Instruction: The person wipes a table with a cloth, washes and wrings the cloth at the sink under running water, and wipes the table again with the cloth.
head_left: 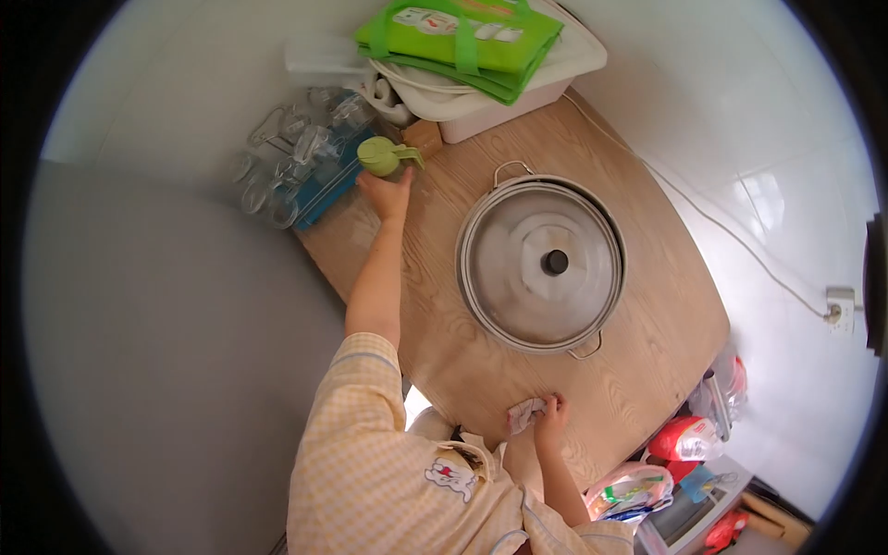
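Note:
My left hand [387,194] reaches to the far left of the table, its fingers closed around a jug with a light green lid and handle [379,156]. The lower body of the jug is mostly hidden by the hand. Just beyond it, a blue tray [319,194] carries several clear glasses [314,146]. Near the table's front edge, my right hand [552,416] is closed on a crumpled whitish cloth [524,414]. Between the hands and to the right stands a large lidded steel pot [499,250] with a black knob and two wire handles.
A white tub [583,60] with a folded green bag [462,42] on it stands at the back. Beside it sits a small brown box [424,137]. A white cable [703,213] runs along the right wall to a socket [840,310]. Packaged goods [684,438] lie lower right.

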A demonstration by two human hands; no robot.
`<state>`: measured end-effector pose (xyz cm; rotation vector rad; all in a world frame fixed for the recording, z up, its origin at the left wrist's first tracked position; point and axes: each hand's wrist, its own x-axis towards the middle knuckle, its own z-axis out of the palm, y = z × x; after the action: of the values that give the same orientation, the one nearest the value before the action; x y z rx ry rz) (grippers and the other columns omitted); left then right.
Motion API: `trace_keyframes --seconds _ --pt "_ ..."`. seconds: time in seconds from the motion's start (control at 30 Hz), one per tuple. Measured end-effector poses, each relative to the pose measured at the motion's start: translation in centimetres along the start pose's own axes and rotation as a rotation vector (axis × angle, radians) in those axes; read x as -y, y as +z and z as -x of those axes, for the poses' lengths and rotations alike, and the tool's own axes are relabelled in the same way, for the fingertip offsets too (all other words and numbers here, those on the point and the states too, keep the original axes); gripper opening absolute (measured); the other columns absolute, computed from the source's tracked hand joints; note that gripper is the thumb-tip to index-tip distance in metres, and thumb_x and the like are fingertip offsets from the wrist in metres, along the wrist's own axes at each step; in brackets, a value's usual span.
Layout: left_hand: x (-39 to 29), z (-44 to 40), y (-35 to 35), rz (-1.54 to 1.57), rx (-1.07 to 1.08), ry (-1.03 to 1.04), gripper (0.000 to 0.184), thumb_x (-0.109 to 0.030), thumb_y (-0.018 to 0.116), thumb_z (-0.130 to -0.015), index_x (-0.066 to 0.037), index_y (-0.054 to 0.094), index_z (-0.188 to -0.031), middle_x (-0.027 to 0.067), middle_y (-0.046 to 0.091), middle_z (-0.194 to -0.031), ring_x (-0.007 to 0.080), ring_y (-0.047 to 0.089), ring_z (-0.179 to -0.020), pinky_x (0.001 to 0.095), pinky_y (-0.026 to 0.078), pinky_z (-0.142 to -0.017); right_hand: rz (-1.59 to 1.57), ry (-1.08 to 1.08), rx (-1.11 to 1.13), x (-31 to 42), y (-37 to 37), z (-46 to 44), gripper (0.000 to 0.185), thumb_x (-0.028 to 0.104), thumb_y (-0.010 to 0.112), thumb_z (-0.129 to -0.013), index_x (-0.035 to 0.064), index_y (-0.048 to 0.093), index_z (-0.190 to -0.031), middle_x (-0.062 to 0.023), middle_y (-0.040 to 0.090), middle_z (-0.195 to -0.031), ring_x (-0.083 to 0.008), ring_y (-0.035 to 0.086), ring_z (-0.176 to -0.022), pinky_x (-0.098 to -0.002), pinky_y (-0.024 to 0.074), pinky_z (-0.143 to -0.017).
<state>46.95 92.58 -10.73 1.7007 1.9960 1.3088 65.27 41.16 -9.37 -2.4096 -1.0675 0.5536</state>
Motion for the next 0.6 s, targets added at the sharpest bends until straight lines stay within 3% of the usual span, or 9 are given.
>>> trace_keyframes --seconds 0.07,0.2,0.27,0.33,0.4,0.47,0.53,0.6 --pt "0.1 -0.8 0.0 0.02 0.025 0.015 0.071 -0.027 0.08 -0.056 0.004 0.043 -0.108 0.0203 0.044 -0.107 0.0363 0.042 -0.101 0.0437 0.037 -0.086 0.111 -0.07 0.072 -1.0 0.0 0.0 0.035 -0.001 0.063 -0.06 0.0065 0.054 -0.093 -0.0155 0.05 -0.098 -0.0344 0.048 -0.092 -0.0407 0.0404 -0.08" --pt "1.0 -2.4 0.0 -0.008 0.21 0.095 0.072 -0.027 0.082 -0.052 0.003 0.049 -0.108 0.0233 0.046 -0.112 0.0382 0.042 -0.103 0.0442 0.036 -0.088 0.062 0.055 0.101 -0.2 -1.5 -0.1 0.032 0.01 0.066 -0.064 0.0054 0.053 -0.093 -0.0156 0.052 -0.092 -0.0345 0.05 -0.087 -0.0412 0.042 -0.076" --pt "1.4 -2.8 -0.1 0.061 0.27 0.231 0.078 -0.027 0.082 -0.052 0.004 0.044 -0.113 0.0252 0.044 -0.115 0.0392 0.042 -0.104 0.0439 0.035 -0.089 -0.031 0.156 0.047 -1.1 -1.3 0.6 0.032 0.015 0.067 -0.068 0.0045 0.053 -0.093 -0.0162 0.054 -0.088 -0.0343 0.052 -0.082 -0.0402 0.0435 -0.071" --pt "1.7 -1.6 0.3 -0.141 0.141 0.085 0.079 -0.022 0.079 -0.058 0.007 0.037 -0.118 0.0263 0.042 -0.116 0.0381 0.042 -0.105 0.0425 0.036 -0.09 -0.129 0.269 -0.043 -2.1 -1.1 1.4 0.031 0.019 0.067 -0.07 0.0034 0.052 -0.092 -0.0167 0.056 -0.086 -0.0333 0.054 -0.078 -0.0388 0.044 -0.067" --pt "0.3 1.3 -0.5 -0.128 -0.069 -0.075 0.067 -0.014 0.072 -0.067 0.009 0.033 -0.117 0.0249 0.04 -0.114 0.036 0.043 -0.104 0.0405 0.037 -0.089 -0.176 0.353 -0.126 -2.5 -1.5 2.7 0.03 0.021 0.067 -0.071 0.0029 0.052 -0.09 -0.0169 0.057 -0.085 -0.0327 0.054 -0.077 -0.0382 0.0438 -0.065" --pt "-2.7 6.5 -2.0 0.153 -0.281 -0.051 0.046 -0.008 0.062 -0.076 0.006 0.036 -0.111 0.0204 0.04 -0.11 0.0319 0.044 -0.1 0.0381 0.038 -0.087 -0.266 0.411 -0.147 -2.5 -1.7 3.7 0.028 0.022 0.066 -0.072 0.0023 0.052 -0.085 -0.017 0.056 -0.083 -0.0313 0.054 -0.077 -0.0381 0.0427 -0.064" --pt "-9.2 14.4 -5.9 0.381 -0.141 -0.131 0.031 -0.008 0.056 -0.08 0.003 0.038 -0.103 0.0161 0.041 -0.102 0.0276 0.045 -0.092 0.0364 0.039 -0.082 -0.311 0.5 -0.13 -1.9 -2.7 4.7 0.027 0.022 0.066 -0.072 0.0018 0.051 -0.083 -0.0168 0.055 -0.08 -0.031 0.054 -0.076 -0.0377 0.0421 -0.064" --pt "-12.9 24.4 -8.8 0.606 0.238 0.01 0.015 -0.004 0.049 -0.082 -0.001 0.04 -0.093 0.0085 0.041 -0.092 0.0169 0.043 -0.08 0.0302 0.039 -0.07 -0.358 0.578 -0.109 -2.3 -3.0 5.7 0.027 0.021 0.066 -0.072 0.0013 0.051 -0.081 -0.0166 0.054 -0.077 -0.0307 0.053 -0.074 -0.0373 0.0416 -0.063"
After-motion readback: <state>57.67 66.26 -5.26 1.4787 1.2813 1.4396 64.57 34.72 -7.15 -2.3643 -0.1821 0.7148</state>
